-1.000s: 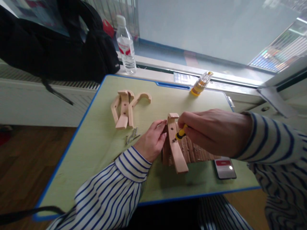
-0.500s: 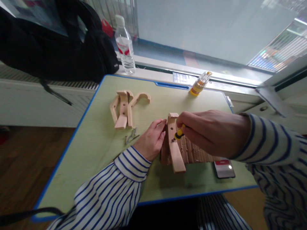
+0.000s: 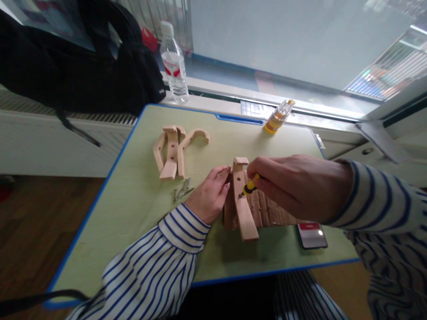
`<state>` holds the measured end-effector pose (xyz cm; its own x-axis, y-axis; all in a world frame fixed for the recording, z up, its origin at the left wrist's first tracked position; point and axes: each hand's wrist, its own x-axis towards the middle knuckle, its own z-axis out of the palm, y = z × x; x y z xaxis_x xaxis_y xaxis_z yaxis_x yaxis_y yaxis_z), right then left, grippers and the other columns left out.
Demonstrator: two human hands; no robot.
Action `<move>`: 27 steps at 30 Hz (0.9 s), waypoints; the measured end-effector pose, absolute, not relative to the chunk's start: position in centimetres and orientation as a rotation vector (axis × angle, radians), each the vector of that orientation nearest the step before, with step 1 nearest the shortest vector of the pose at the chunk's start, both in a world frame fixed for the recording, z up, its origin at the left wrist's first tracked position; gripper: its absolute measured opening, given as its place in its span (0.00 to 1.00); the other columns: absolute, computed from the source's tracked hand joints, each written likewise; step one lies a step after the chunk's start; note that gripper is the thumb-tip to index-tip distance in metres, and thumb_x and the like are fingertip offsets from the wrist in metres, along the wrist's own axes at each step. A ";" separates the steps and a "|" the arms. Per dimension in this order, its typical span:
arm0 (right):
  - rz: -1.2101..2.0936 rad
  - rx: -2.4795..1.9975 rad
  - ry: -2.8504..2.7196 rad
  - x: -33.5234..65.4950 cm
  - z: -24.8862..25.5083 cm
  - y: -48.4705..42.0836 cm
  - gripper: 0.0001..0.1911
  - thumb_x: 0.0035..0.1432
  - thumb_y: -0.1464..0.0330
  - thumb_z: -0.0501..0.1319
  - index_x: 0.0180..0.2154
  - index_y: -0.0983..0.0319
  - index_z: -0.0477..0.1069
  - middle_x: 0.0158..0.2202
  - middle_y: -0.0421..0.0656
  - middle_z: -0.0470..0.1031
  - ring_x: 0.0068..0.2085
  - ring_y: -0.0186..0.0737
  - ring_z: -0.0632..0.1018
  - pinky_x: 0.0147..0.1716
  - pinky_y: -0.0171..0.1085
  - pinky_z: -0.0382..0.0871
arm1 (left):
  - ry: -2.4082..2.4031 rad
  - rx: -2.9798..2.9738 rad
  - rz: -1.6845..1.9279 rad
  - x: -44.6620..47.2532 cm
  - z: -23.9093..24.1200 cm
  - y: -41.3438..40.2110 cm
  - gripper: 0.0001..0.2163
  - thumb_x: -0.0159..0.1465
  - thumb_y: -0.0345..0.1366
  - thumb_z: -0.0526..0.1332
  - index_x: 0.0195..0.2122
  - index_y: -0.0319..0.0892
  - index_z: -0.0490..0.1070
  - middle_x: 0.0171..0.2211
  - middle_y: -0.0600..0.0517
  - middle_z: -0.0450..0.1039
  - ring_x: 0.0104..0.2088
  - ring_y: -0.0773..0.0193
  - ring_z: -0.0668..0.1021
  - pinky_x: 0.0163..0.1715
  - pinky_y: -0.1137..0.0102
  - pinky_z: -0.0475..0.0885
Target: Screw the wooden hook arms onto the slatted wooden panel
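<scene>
My right hand (image 3: pixel 290 184) is closed around a small yellow-and-black screwdriver (image 3: pixel 249 186). Its tip meets a screw in the lower hole of a pale wooden hook (image 3: pixel 245 215). That hook lies across the left end of a ribbed brown wooden board (image 3: pixel 267 210), and its upper hole shows no screw. Against the board's left end, my left hand (image 3: pixel 210 195) grips with fingers pointing forward; its fingertips are partly hidden behind the hook. Several loose screws (image 3: pixel 182 190) lie beside my left wrist. More pale wooden hooks (image 3: pixel 171 153) rest in a cluster farther back.
The pale green table (image 3: pixel 133 213) has a blue rim. A clear yellow-based container (image 3: pixel 279 116) stands at the back edge, and a phone (image 3: pixel 312 235) lies under my right forearm. Beyond are a water bottle (image 3: pixel 174 66) on the sill and a black bag (image 3: pixel 76 66).
My right hand has shifted very slightly to the right, and the screwdriver's handle has turned a little. My left hand, the board and the hook look unmoved.
</scene>
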<state>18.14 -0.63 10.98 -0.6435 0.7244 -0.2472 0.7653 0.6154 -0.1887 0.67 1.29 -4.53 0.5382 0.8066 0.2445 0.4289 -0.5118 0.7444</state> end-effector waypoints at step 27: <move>-0.258 1.393 2.858 18.2 9.2 -1.4 0.14 0.64 0.62 0.44 0.38 0.62 0.63 0.27 0.39 0.68 0.24 0.30 0.62 0.23 0.34 0.49 | 1.018 2.127 0.791 0.6 -4.3 1.2 0.18 0.64 0.30 0.49 0.56 0.34 0.60 0.54 0.42 0.63 0.55 0.58 0.67 0.59 0.61 0.60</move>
<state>18.24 -1.44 9.20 -0.6179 0.7858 -0.0273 0.7779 0.6060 -0.1662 0.58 1.21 -4.29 0.5183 0.8213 0.2384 0.4344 -0.4930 0.7539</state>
